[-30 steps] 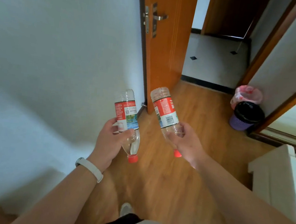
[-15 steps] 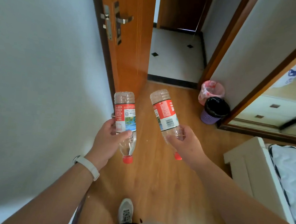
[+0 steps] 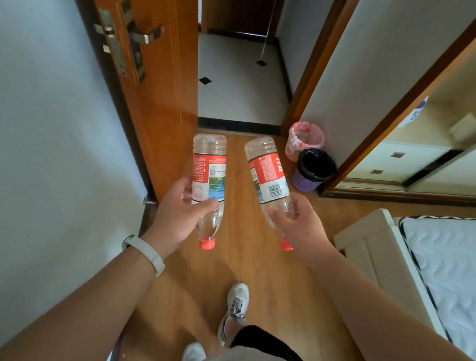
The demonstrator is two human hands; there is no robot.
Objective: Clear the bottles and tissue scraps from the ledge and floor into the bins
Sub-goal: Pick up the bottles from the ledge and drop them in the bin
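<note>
While each hand grips an upturned bottle, left hand (image 3: 176,214) and right hand (image 3: 303,226) hover over open wooden floor (image 3: 266,270) between door (image 3: 158,85) and bed (image 3: 437,275).

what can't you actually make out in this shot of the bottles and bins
Head view, the only one:
- Pink-lined bin: its contents are too small to tell, and the black-lined bin hides its base.
- Black-lined bin: the inside is too dark to read.
- Right bottle: the right hand covers its neck.
- Left bottle: the label print is too small, and the left hand covers part of it.
</note>
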